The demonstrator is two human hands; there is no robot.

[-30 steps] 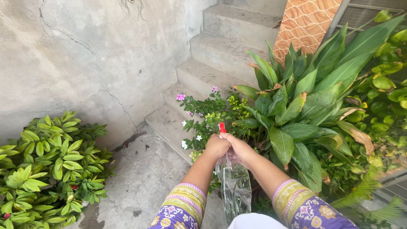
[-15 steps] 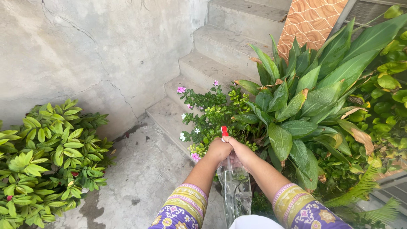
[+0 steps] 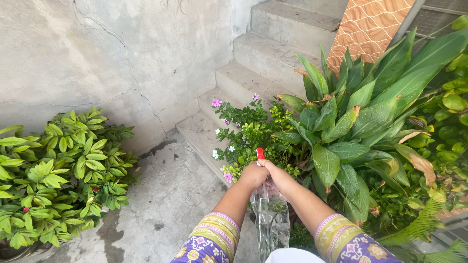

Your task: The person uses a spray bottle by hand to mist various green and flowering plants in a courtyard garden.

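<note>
Both my hands are wrapped around the top of a clear plastic spray bottle (image 3: 271, 219) with a red nozzle (image 3: 260, 153). My left hand (image 3: 251, 174) grips the bottle's head from the left and my right hand (image 3: 279, 176) covers it from the right. The red nozzle sticks up above my fingers and points at a small flowering plant (image 3: 243, 134) with pink and white blossoms. The bottle's clear body hangs down between my forearms, which wear purple patterned sleeves with yellow cuffs.
A broad-leafed green plant (image 3: 360, 126) fills the right side. A leafy shrub (image 3: 63, 175) sits at the left by a cracked concrete wall (image 3: 122, 63). Concrete steps (image 3: 263, 53) rise behind the flowers. A patterned orange board (image 3: 368, 29) leans at the top.
My hands with the bottle have shifted slightly lower and right in view as the camera drifted left. The grip on the bottle is unchanged.
</note>
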